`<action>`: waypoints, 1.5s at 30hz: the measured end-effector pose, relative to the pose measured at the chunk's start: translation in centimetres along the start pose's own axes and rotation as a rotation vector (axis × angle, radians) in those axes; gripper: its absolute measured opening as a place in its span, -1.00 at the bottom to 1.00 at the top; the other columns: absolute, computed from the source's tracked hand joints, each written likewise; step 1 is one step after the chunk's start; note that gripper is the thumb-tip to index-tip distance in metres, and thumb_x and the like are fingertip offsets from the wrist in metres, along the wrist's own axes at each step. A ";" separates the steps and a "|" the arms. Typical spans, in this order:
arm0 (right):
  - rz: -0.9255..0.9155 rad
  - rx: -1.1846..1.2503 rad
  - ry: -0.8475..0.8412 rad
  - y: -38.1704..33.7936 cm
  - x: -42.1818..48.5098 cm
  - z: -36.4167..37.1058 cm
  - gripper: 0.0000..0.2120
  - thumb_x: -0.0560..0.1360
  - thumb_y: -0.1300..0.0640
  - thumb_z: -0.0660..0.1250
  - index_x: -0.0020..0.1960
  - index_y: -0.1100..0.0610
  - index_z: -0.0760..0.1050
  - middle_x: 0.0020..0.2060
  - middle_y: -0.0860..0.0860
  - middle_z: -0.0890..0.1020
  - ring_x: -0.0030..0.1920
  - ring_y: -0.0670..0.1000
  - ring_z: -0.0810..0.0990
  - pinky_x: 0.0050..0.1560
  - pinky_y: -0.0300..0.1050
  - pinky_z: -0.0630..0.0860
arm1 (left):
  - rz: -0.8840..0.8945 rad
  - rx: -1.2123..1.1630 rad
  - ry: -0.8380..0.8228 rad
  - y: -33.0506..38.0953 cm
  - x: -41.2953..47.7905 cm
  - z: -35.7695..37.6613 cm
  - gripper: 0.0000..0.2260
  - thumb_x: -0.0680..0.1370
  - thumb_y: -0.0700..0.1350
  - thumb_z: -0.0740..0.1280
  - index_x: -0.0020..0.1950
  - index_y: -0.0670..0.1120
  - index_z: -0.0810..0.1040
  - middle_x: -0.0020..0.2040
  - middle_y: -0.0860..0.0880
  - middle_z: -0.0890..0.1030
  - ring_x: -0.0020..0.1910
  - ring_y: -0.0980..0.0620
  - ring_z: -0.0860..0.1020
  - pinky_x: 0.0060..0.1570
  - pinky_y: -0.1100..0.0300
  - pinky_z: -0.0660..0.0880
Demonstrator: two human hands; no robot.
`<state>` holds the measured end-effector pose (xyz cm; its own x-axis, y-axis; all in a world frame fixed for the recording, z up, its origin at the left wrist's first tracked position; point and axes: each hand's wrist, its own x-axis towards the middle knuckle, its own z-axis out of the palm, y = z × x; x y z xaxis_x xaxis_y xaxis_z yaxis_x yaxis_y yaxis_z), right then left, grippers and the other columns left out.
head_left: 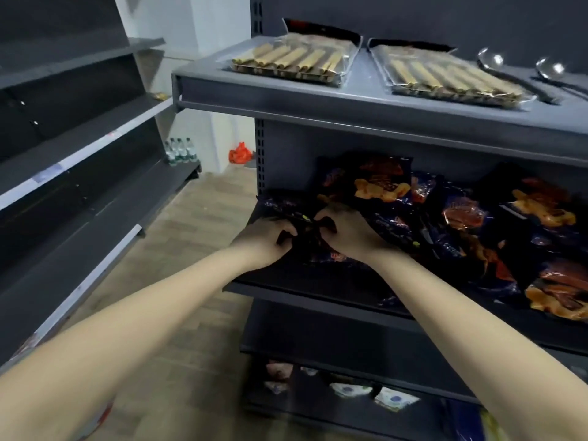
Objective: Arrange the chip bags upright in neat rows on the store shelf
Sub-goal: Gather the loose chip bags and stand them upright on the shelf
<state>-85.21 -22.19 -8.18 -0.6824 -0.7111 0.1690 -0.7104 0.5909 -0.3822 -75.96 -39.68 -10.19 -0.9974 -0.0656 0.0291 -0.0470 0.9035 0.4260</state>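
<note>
Both hands are on 1 dark chip bag (288, 206) at the left end of the middle shelf (318, 292). The left hand (265, 235) and the right hand (348, 233) sit close together, fingers curled in and pinching the bag's crinkled film between them. The bag lies low and slumped, not yet upright, so I judge this to be the standing-up step for the first bag of a row.

To its right, the other chip bags (461, 218) lie in a loose, overlapping heap, and only 1 bag at the back (381, 179) leans roughly upright. Most of the task looks undone.

The next move calls for lifting the held bag's top, setting its base flat, and pushing it back toward the rear panel.

Room is tight in places. The held bag sits right at the shelf's open left end, where it could slip off. The upper shelf (318, 105) overhangs and limits the lift. A bare strip of shelf runs in front of the hands, while the heap crowds the right side.
</note>
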 end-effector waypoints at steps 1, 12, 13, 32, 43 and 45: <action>-0.020 0.003 0.000 0.1 0.7 0.5 -0.77 0.48 0.28 0.27 0.13 0.22 0.56 0.18 0.15 0.54 0.28 0.08 0.44 0.17 -0.35 0.25 | 0.024 0.052 -0.003 -0.5 0.4 0.2 -0.76 0.56 -0.02 0.19 0.22 0.10 0.48 0.27 0.03 0.47 0.21 0.00 0.44 0.14 0.11 0.43; 0.029 0.032 -0.030 0.0 7.5 2.3 -0.48 0.44 0.05 0.41 0.35 0.14 0.38 0.27 0.08 0.45 0.29 0.03 0.41 0.18 -0.34 0.26 | 0.342 0.346 0.200 -5.6 6.8 -1.3 -0.54 0.40 -0.10 0.39 0.29 -0.10 0.44 0.30 -0.13 0.43 0.24 -0.21 0.41 0.11 -0.06 0.42; 0.043 0.021 -0.067 -0.4 7.9 2.8 -0.41 0.43 0.02 0.42 0.39 0.14 0.32 0.31 0.08 0.40 0.33 0.04 0.36 0.25 -0.29 0.25 | 0.336 0.339 0.186 -6.1 7.3 -1.5 -0.51 0.40 -0.08 0.39 0.32 -0.09 0.41 0.33 -0.13 0.40 0.27 -0.21 0.38 0.14 -0.07 0.40; 0.294 -0.296 -0.178 -1.8 9.2 10.9 -0.16 0.48 0.03 0.28 0.54 0.13 -0.20 0.52 0.14 -0.17 0.51 0.17 -0.22 0.48 0.02 -0.20 | 0.343 0.231 -0.142 -11.4 9.7 4.6 -0.23 0.55 0.13 0.15 0.49 -0.16 -0.29 0.54 -0.12 -0.20 0.50 -0.17 -0.18 0.49 -0.03 -0.05; 0.292 -0.251 -0.209 -1.9 9.1 10.3 -0.17 0.51 0.03 0.25 0.53 0.17 -0.23 0.52 0.15 -0.16 0.51 0.16 -0.22 0.48 0.01 -0.23 | 0.225 0.121 -0.057 -10.5 10.0 5.2 -0.21 0.47 0.15 0.28 0.53 -0.09 -0.07 0.54 -0.06 0.02 0.51 -0.15 -0.03 0.47 -0.03 0.05; 0.297 -0.257 -0.206 -1.8 9.3 10.4 -0.17 0.52 0.00 0.24 0.53 0.17 -0.24 0.52 0.15 -0.17 0.51 0.17 -0.22 0.49 0.04 -0.22 | 0.231 0.139 -0.036 -10.5 10.1 5.5 -0.22 0.47 0.14 0.29 0.53 -0.10 -0.03 0.53 -0.07 0.05 0.51 -0.16 0.00 0.47 -0.03 0.05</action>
<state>-88.47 -33.85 -15.41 -0.8336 -0.5415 -0.1087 -0.5259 0.8384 -0.1437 -85.85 -47.52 -19.29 -0.9837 0.1617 0.0782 0.1775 0.9425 0.2832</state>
